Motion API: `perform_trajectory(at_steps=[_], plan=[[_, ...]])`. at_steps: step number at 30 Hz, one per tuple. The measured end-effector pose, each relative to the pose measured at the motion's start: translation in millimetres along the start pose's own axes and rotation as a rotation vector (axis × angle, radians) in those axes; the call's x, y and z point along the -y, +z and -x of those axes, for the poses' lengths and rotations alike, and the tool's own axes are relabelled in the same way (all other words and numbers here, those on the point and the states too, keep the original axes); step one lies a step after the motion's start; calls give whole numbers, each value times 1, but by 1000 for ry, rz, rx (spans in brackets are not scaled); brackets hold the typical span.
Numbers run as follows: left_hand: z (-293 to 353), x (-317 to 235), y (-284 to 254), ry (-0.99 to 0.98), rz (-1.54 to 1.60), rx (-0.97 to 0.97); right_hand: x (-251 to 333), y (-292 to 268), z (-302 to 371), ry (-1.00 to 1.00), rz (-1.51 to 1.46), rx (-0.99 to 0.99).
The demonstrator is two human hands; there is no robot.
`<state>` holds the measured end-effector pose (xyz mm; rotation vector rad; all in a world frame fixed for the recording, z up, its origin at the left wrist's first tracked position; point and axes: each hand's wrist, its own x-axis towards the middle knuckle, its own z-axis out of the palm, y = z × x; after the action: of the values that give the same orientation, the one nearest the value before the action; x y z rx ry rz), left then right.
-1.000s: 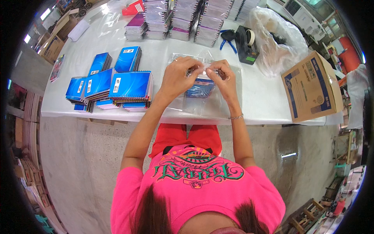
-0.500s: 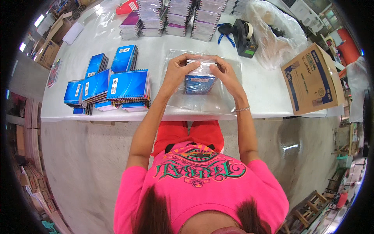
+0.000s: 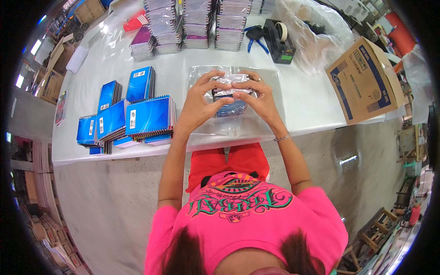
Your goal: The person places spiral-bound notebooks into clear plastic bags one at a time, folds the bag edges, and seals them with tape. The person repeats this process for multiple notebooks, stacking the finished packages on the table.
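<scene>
A small bundle of blue spiral notebooks (image 3: 230, 109) wrapped in clear plastic is between my hands at the middle of the table. My left hand (image 3: 203, 97) curves round its left side, fingers bent over the top. From the right, my right hand (image 3: 257, 97) grips it, thumb and fingertips meeting the left ones across the front. A pale, shiny plastic-covered face shows above the fingertips, with blue below. Under the bundle lies a flat clear plastic sheet (image 3: 261, 123).
Blue spiral notebooks (image 3: 149, 117) lie in stacks at left. Tall stacks of wrapped notebooks (image 3: 197, 25) stand at the back. Blue-handled pliers (image 3: 255, 39), a black tape dispenser (image 3: 279, 43), crumpled clear plastic (image 3: 316, 46) and a cardboard box (image 3: 364, 82) are to the right.
My fingers have gone from pinching the plastic on top to wrapping the bundle's sides. The bundle has tipped, showing less of its blue cover. The whole view has shifted slightly.
</scene>
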<state>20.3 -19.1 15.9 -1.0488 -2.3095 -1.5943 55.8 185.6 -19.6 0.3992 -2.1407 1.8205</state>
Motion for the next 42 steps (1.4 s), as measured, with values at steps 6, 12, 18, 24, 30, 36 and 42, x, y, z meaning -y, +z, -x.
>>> perform_trajectory(at_steps=[6, 12, 18, 24, 30, 36, 42], plan=[[6, 0, 10, 131, -155, -13, 7, -6, 2, -30, 89, 10], [10, -5, 10, 155, -247, -20, -67, -128, -82, -7, 563, -657], [6, -5, 16, 182, -259, -21, -114, -221, -126, 458, 150, -487], [9, -5, 17, 157, -222, -58, -99, -224, -141, 627, 72, -371], [9, -5, 25, 167, -223, -118, -101, -212, -132, 480, 2, -461], [13, 0, 25, 199, -261, -149, -89, -197, -111, 432, -211, -479], [9, -2, 25, 242, -280, -135, -113, -195, -75, 555, -96, -486]])
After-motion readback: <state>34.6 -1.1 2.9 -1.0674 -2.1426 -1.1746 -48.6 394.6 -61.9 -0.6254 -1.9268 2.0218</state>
